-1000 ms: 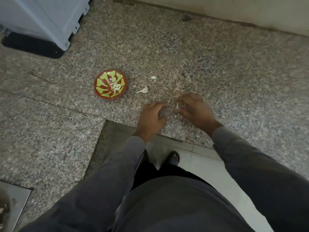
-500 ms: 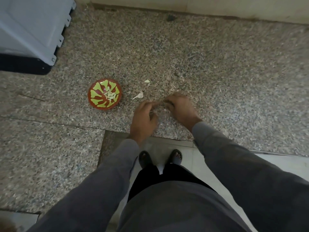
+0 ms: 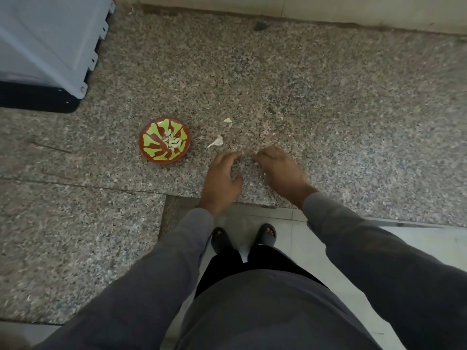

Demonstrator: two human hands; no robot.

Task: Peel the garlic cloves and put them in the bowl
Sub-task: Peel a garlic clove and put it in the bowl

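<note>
A red bowl with a green pattern (image 3: 151, 152) stands on the speckled granite counter (image 3: 328, 122) and holds several peeled garlic cloves (image 3: 173, 142). Right of it lie a pale garlic piece (image 3: 216, 142) and a smaller bit (image 3: 228, 120). My left hand (image 3: 222, 178) rests near the counter's front edge, its fingers loosely bent and their tips down on the stone. Just to the right, my right hand (image 3: 280, 173) has its fingers curled in tight, seemingly pinching a small clove that is mostly hidden. A small gap separates the two hands.
A grey-white appliance on a dark base (image 3: 45, 46) fills the back left corner. A wall (image 3: 303, 8) runs along the back. The counter edge steps inward by my hands, with tiled floor (image 3: 290, 238) and my feet below.
My hands were joined on a pale clove. They have since drawn slightly apart, and the left hand's fingers have loosened. The view has shifted as my head moved back.
</note>
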